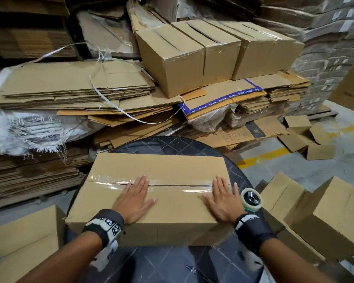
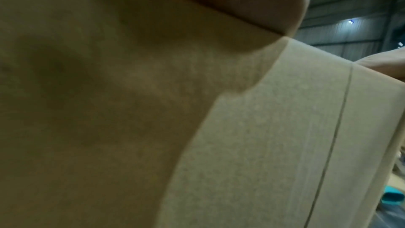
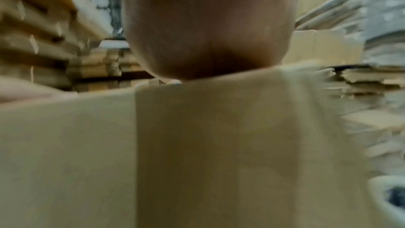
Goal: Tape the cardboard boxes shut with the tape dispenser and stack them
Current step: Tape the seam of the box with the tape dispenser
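A closed cardboard box [image 1: 161, 166] lies on a dark round table [image 1: 192, 262], with clear tape [image 1: 102, 177] along its centre seam. My left hand [image 1: 134, 198] presses flat on the box top near the middle, fingers straight over the seam. My right hand [image 1: 223, 196] lies flat at the box's right end, fingers reaching the tape. A tape dispenser [image 1: 251, 199] with a clear roll stands on the table just right of that hand. The left wrist view shows only the box top [image 2: 263, 145] close up. In the right wrist view the heel of my right hand [image 3: 208, 32] rests on the box [image 3: 219, 145].
Three taped boxes [image 1: 211, 50] stand in a row on flattened cardboard piles [image 1: 74, 84] behind the table. Assembled boxes [image 1: 333, 215] crowd the floor to the right, another box [image 1: 23, 240] sits at the lower left. Loose white strapping [image 1: 131, 115] trails over the piles. Yellow floor line [image 1: 274, 152] at right.
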The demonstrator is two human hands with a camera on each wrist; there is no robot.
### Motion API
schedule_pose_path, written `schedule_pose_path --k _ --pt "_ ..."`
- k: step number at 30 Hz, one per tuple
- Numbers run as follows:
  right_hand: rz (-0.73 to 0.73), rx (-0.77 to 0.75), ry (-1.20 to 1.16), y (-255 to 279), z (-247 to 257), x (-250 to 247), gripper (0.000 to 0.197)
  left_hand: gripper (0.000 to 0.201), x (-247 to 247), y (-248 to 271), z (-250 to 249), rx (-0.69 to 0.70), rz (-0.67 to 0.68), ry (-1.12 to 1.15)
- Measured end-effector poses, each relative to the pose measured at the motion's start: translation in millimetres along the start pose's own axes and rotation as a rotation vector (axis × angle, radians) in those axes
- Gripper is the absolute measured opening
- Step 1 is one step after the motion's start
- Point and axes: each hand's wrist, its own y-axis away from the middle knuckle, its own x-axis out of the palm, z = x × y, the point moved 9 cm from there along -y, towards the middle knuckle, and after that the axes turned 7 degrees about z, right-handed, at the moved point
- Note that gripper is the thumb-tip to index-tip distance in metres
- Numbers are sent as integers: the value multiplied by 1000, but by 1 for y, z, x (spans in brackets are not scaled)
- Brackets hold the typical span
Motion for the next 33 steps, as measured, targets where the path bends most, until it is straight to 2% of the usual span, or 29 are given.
schedule_pose_path --k 2,5,7,10,11,13,15,17,20,22,24,26,30,33 --pt "10 59 -61 -3 27 1 93 108 1 -2 -2 -5 -7 14" --pt "34 -31 -86 -11 78 4 92 111 3 -4 0 -9 -14 13" --pt "41 -101 -93 -13 94 5 91 113 3 -3 2 -9 -13 11" --pt "9 -101 -59 -14 68 3 87 112 4 -2 1 3 -21 5" --pt "-26 -33 -57 -14 47 0 86 110 4 -2 0 4 -25 11" --pt "-85 194 -116 -15 -5 -4 91 106 3 -1 0 3 -37 23" --pt "-73 411 -306 -11 -45 1 100 105 3 -1 -1 4 -43 25" --pt "-46 492 -537 -9 -56 7 101 110 4 -1 0 4 -40 19" --pt "-95 470 -697 -11 -53 3 79 120 4 -2 0 3 -42 27" --pt "-145 452 -718 -11 -55 -1 59 123 3 -1 -1 5 -43 37" --pt "-148 446 -687 -14 -57 -1 49 126 2 -1 -2 2 -40 34" --pt "-133 438 -642 -17 -56 1 48 127 3 -1 -4 -8 -28 32" --pt "-139 454 -656 -12 -51 -2 72 118 1 -5 -27 -5 -5 32" --pt "-197 423 -814 -6 -55 -7 56 114 2 -15 -67 80 24 15"
